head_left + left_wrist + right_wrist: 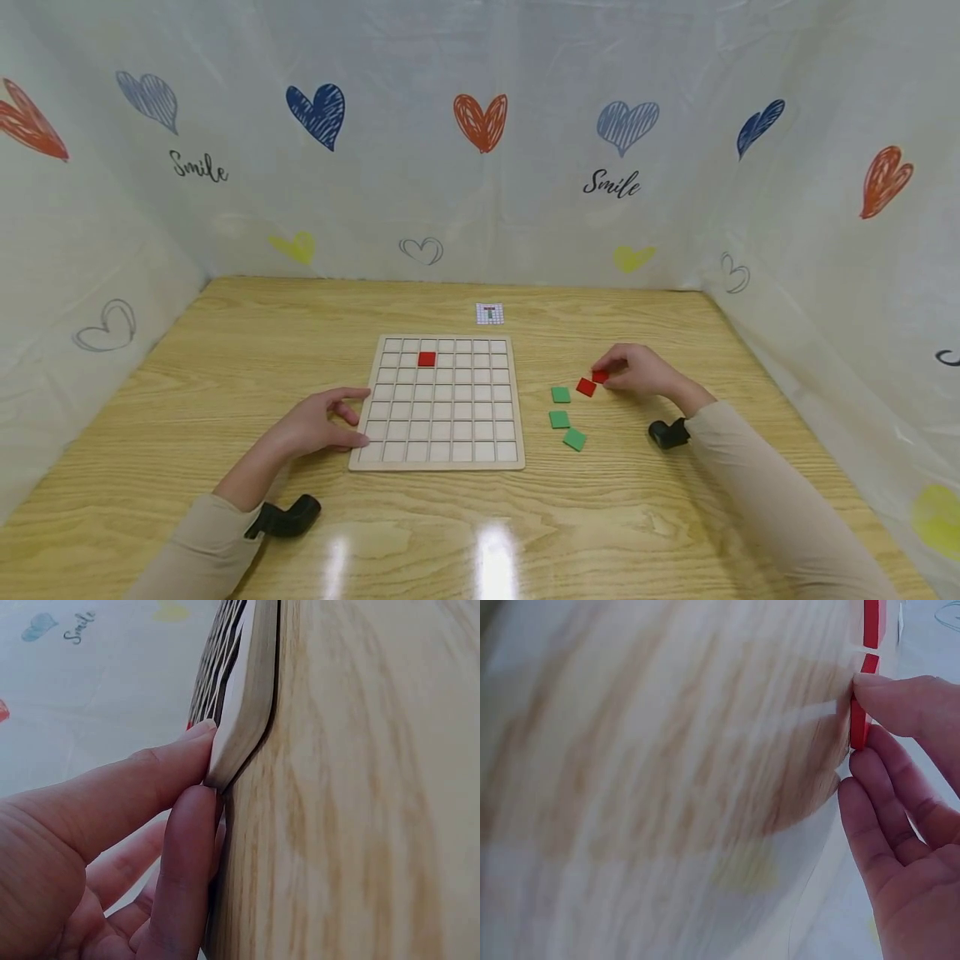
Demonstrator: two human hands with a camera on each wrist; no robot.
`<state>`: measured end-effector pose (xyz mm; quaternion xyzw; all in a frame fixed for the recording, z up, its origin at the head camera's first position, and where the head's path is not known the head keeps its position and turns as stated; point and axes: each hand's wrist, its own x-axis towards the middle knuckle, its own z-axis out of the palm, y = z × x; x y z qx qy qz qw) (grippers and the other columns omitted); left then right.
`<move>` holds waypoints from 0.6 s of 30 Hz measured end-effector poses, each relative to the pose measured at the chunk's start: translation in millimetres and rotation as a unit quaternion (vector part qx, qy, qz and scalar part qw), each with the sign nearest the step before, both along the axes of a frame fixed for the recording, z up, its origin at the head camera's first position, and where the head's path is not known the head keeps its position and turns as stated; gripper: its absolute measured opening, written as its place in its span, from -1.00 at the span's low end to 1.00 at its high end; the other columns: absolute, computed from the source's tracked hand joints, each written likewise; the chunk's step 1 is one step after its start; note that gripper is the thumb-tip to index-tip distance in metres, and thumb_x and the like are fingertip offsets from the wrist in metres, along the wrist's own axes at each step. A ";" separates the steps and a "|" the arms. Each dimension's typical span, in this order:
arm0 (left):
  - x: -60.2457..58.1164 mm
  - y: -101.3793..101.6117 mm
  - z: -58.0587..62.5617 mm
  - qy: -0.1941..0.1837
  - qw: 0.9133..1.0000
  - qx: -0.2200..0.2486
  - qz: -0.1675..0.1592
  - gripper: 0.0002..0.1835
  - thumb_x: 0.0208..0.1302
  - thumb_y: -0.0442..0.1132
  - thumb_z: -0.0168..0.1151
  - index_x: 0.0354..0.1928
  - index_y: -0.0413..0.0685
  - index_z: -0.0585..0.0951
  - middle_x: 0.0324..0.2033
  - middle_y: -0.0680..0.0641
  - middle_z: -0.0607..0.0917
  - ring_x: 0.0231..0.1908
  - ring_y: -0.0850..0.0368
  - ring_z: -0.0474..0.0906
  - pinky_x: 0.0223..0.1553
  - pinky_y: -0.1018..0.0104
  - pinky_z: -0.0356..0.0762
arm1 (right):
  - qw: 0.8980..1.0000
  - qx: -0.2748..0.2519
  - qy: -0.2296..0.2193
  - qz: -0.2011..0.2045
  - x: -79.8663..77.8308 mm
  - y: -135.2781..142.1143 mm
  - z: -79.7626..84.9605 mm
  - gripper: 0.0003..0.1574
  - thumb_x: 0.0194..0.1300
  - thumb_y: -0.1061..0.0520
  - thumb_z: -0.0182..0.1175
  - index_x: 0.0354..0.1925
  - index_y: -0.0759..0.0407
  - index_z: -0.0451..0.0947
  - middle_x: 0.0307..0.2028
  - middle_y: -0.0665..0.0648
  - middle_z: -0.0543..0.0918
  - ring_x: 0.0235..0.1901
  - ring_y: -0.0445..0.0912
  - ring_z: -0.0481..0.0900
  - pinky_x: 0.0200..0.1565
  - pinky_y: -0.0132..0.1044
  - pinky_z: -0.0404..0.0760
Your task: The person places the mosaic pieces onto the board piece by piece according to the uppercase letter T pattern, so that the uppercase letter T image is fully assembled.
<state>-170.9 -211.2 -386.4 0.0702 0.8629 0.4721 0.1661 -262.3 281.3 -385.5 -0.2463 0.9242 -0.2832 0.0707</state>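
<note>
A square wooden grid board (442, 466) lies on the table, one red tile (427, 359) in its second row from the back, third column from the left. My left hand (311, 425) rests against the board's left edge, thumb near the front corner and index finger farther back. On the right, my right hand (643, 371) pinches a second red tile (859, 724) between thumb and fingers, low at the tabletop. Just beside it lies another red tile (587, 387). Nearer the board are three green tiles: a back one (561, 395), a middle one (559, 419) and a tilted front one (574, 439).
A small printed card (490, 314) with a red and green grid pattern lies behind the board. White curtains (525, 208) with hearts enclose the back and sides of the wooden table (420, 542). Black devices sit at both wrists.
</note>
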 end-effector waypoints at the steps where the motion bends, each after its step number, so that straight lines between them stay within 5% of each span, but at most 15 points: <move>1: 0.2 0.4 0.5 0.001 1.000 -0.001 -0.002 -0.18 -0.07 -0.29 0.49 0.26 -0.33 0.33 -0.33 -0.13 0.51 -0.48 0.11 0.41 -0.47 0.32 0.46 | 1.000 0.001 0.000 -0.001 0.1 -0.1 0.2 -0.72 0.07 0.35 0.32 -0.16 0.34 0.63 -0.23 0.17 0.61 -0.21 0.06 0.56 -0.14 -0.08 0.51; 18: -0.3 1.0 -0.5 -0.008 1.000 0.000 0.006 -0.17 -0.08 -0.29 0.49 0.26 -0.32 0.32 -0.34 -0.13 0.50 -0.48 0.10 0.43 -0.46 0.30 0.48 | 1.000 -0.009 0.021 0.017 -3.4 -19.1 9.6 -0.70 0.08 0.34 0.31 -0.14 0.32 0.64 -0.26 0.11 0.60 -0.25 -0.02 0.54 -0.16 -0.13 0.51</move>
